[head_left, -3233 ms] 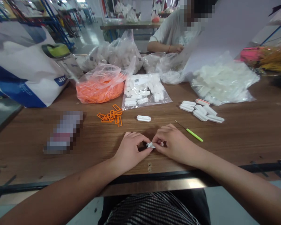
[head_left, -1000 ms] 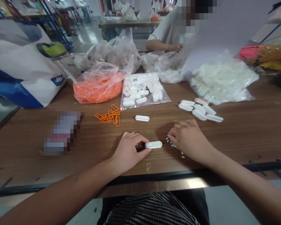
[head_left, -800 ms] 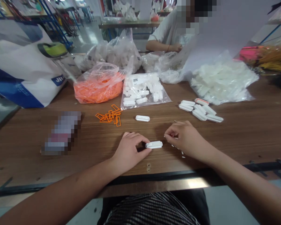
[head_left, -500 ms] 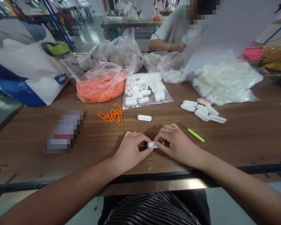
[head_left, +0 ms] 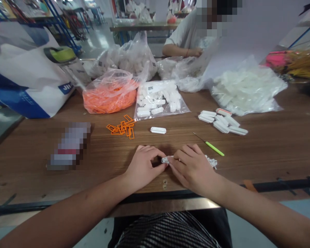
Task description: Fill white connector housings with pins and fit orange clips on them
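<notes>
My left hand (head_left: 144, 165) pinches the left end of a small white plastic piece (head_left: 165, 160) between thumb and fingertips, just above the table. My right hand (head_left: 192, 167) lies over the rest of that piece, its fingers bent and pressed together on it, hiding most of it. Small white bits (head_left: 212, 162) show on the table beyond the right hand's wrist side. Past the hands lies a single white plastic housing (head_left: 158, 130). A thin pick with a green handle (head_left: 215, 148) rests to the right.
Loose orange frames (head_left: 122, 127) lie left of centre, before a bag of orange frames (head_left: 110, 96). A bag of white housings (head_left: 158, 98), a pile of housings (head_left: 222, 122) and a large bag (head_left: 248, 89) stand beyond. A blurred-out box-shaped object (head_left: 69, 144) lies left. A person sits opposite.
My right hand has turned and flattened over the white piece, covering more of it. Small white bits beside its wrist now show. My left hand keeps its pinch.
</notes>
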Demonstrator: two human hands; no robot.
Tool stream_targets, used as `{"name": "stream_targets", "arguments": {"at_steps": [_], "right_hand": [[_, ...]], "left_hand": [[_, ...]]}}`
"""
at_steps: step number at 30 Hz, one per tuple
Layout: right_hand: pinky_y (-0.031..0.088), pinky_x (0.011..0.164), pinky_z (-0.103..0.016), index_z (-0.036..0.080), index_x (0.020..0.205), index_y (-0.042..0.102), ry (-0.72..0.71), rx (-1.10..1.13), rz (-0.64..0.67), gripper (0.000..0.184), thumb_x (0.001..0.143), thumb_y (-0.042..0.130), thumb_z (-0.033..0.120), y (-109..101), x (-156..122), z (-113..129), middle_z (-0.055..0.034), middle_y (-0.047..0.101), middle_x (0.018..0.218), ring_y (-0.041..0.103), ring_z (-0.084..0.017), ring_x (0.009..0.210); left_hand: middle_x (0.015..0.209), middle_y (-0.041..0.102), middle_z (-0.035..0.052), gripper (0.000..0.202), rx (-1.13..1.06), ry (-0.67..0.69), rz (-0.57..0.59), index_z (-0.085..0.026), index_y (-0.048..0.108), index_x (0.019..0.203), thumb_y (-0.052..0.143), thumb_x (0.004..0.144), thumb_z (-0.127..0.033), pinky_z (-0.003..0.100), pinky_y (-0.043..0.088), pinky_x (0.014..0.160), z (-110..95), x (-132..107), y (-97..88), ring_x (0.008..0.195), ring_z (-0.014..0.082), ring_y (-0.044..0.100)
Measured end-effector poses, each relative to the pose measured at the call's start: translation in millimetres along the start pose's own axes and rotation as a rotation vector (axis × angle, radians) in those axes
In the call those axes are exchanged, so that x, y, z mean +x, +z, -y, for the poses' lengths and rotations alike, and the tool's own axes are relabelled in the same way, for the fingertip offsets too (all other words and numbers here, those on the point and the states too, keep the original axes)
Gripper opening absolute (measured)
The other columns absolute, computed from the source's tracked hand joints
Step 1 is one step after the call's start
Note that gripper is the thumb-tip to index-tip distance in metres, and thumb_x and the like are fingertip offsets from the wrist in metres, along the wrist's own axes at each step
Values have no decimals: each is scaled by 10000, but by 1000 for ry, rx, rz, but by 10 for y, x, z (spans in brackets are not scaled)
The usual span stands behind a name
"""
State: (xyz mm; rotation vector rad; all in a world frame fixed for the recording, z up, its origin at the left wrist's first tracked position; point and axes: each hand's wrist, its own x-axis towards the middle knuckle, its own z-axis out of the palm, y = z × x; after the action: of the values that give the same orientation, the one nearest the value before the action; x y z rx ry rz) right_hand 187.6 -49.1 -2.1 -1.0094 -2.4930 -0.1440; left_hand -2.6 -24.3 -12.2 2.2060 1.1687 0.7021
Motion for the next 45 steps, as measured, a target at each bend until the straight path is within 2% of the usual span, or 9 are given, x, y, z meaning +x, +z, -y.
{"name": "stream_targets", "arguments": {"at_steps": [6, 15, 20, 22, 25, 28, 33, 38, 45], "right_hand": [[355, 733, -349, 165, 954, 697, 164, 232, -59, 189, 898, 516, 174, -48, 7, -74, -32, 655, 730, 524, -180, 731], [364, 784, -380, 170, 780, 711, 120, 166, 17, 232, 891, 508, 195, -53, 35, -31, -42, 658, 723, 552, -174, 719], [375, 761, -365, 205, 801, 723, 359, 277, -20, 188, 866, 551, 245, -219, -37, -370, -25, 693, 755, 594, -176, 752], [386, 739, -361, 213, 698, 705, 503, 257, 87, 183, 830, 586, 255, -276, -98, -562, -13, 682, 698, 593, -171, 703], [403, 656, -324, 231, 656, 709, 585, 378, 324, 189, 806, 600, 268, -305, -155, -748, 0, 688, 672, 594, -156, 642], [401, 654, -325, 232, 682, 725, 569, 410, 393, 192, 815, 589, 255, -290, -136, -776, 3, 705, 690, 599, -152, 636], [363, 786, -382, 217, 704, 720, 419, 232, 390, 157, 801, 599, 196, -280, -46, -716, 0, 701, 695, 603, -178, 702], [325, 797, -365, 223, 740, 722, 306, 215, 395, 186, 833, 567, 176, -296, 39, -684, -9, 696, 758, 603, -179, 769], [300, 727, -353, 167, 556, 638, 116, -1, 493, 233, 767, 560, 108, -226, 187, -621, -44, 673, 619, 566, -165, 649]], "left_hand": [[728, 670, -45, 76, 4, -1, -6, -216, 672, 811, 730, 761, -215, 325, 336, 743, 6, -3, 0, 694, 145, 572], [726, 673, -42, 55, 14, 0, -2, -223, 673, 794, 722, 769, -223, 328, 342, 748, 3, 0, -8, 695, 150, 577], [732, 671, -40, 72, 27, -6, 11, -232, 674, 819, 720, 764, -231, 333, 348, 746, 21, -6, -14, 685, 153, 571], [745, 674, -36, 81, 29, -14, 11, -232, 672, 825, 721, 763, -249, 341, 357, 767, 29, -8, -15, 686, 154, 571], [754, 678, -30, 71, 35, -18, 20, -234, 669, 829, 703, 776, -267, 348, 366, 778, 36, -8, -16, 689, 156, 572], [759, 680, -28, 63, 45, -20, 30, -235, 666, 831, 692, 785, -269, 348, 365, 770, 32, -5, -19, 696, 160, 576], [766, 687, -28, 60, 34, -22, 32, -232, 662, 822, 696, 779, -255, 346, 361, 760, 16, 6, -31, 696, 160, 579], [769, 689, -28, 76, 26, -25, 21, -222, 668, 824, 715, 767, -243, 343, 356, 764, 13, 7, -30, 695, 156, 580], [754, 680, -35, 74, 37, -27, 22, -225, 671, 819, 717, 762, -235, 341, 360, 777, 12, -9, -23, 690, 152, 575]]}}
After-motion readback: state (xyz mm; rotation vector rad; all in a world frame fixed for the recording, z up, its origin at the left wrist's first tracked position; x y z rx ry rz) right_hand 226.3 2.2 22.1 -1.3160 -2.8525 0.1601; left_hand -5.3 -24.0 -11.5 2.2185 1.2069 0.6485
